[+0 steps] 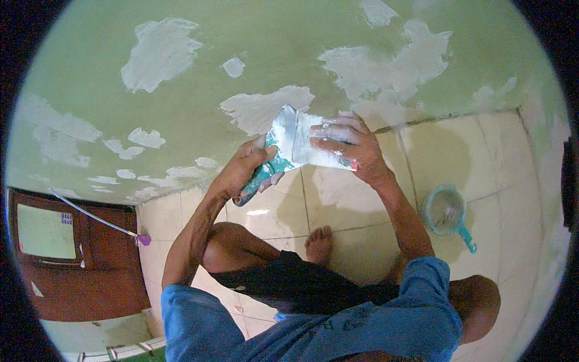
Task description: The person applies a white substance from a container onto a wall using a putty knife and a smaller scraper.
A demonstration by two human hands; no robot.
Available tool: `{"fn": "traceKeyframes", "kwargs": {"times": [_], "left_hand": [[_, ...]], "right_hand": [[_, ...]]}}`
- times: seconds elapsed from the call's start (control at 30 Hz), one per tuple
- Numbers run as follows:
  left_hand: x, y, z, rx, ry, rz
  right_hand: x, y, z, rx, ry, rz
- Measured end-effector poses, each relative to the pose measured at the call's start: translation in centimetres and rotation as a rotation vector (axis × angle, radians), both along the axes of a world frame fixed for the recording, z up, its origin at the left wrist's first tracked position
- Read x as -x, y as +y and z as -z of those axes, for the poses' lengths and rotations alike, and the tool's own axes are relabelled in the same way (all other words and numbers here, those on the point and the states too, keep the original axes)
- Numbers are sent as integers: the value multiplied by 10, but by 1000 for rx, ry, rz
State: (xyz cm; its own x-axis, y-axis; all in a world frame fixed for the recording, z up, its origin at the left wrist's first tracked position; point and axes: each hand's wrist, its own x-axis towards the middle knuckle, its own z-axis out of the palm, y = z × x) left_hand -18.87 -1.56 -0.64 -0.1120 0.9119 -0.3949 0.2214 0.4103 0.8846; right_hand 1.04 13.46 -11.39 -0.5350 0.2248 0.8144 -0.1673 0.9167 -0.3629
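Note:
My left hand (244, 166) is closed around the green handle of a putty knife (271, 166), whose blade is smeared with white paste. My right hand (353, 148) grips a wide, flat metal scraper (304, 151) coated in white paste, with a small red bit showing at its lower corner; my paste-covered fingers lie across its face. The two blades meet and overlap in front of me, just below a white patch (262, 99) on the green wall (277, 48).
White patches dot the wall. A teal long-handled dipper (435, 214) sits on the tiled floor (494, 151) to my right. At left are a dark wooden door (90, 277) and a slanting pale pole (90, 211) with a purple end. My bare foot and bent knees are below.

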Motion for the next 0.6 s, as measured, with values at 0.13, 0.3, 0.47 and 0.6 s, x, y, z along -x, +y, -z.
{"fn": "traceKeyframes", "kwargs": {"times": [0.13, 0.3, 0.47, 0.6], "left_hand": [[-10, -7, -10, -45, -38, -59], [-17, -7, -9, -115, 288, -3], [-13, 14, 21, -213, 765, 170], [6, -9, 47, -149, 1372, 385]], "right_hand": [[-1, 16, 47, 38, -222, 318], [-7, 9, 78, 1072, 234, 83], [3, -33, 65, 1434, 461, -301], [13, -47, 19, 1992, 858, -804]]}}
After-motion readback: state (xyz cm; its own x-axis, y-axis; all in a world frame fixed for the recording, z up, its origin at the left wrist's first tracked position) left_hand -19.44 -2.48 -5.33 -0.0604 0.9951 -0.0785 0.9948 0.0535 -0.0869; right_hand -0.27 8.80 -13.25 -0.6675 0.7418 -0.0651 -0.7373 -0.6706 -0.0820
